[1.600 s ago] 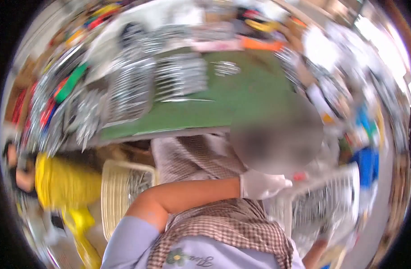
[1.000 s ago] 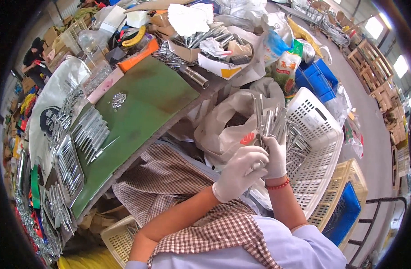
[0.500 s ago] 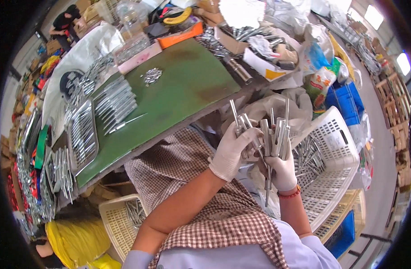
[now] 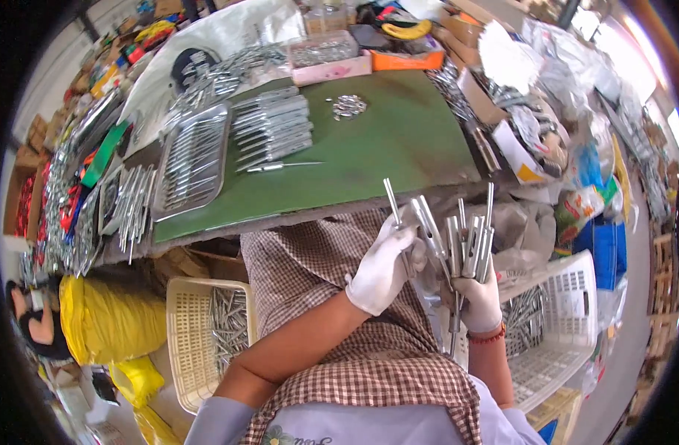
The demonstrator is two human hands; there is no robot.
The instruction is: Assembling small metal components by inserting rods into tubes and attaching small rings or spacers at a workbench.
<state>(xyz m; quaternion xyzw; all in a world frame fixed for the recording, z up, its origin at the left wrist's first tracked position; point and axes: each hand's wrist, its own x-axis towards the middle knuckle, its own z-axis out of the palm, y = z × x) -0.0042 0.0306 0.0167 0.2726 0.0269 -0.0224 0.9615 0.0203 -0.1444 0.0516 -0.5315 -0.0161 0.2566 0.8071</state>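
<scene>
Both gloved hands are close together in front of my apron [image 4: 332,267], just off the table's near edge. My right hand [image 4: 479,302] is wrapped round a bunch of shiny metal tubes [image 4: 454,241] with slotted ends, some with thin rods standing out of them. My left hand [image 4: 384,268] is closed on a slim metal rod [image 4: 391,199] that sticks up past its fingers. Another tube [image 4: 428,226] leans between the two hands; which hand bears it I cannot tell. The fingertips are partly hidden behind the metal parts.
On the green tabletop [image 4: 384,148] lie a row of rod-and-handle pieces [image 4: 276,122], a pile of small metal bits [image 4: 348,107] and a metal tray [image 4: 222,159] of rods. White baskets of metal parts stand at left [image 4: 178,341] and right [image 4: 577,326].
My view has turned, so the table now looks more level and sits further right. My hands stay together round the metal parts; the left fingers have drawn slightly back from the leaning tube.
</scene>
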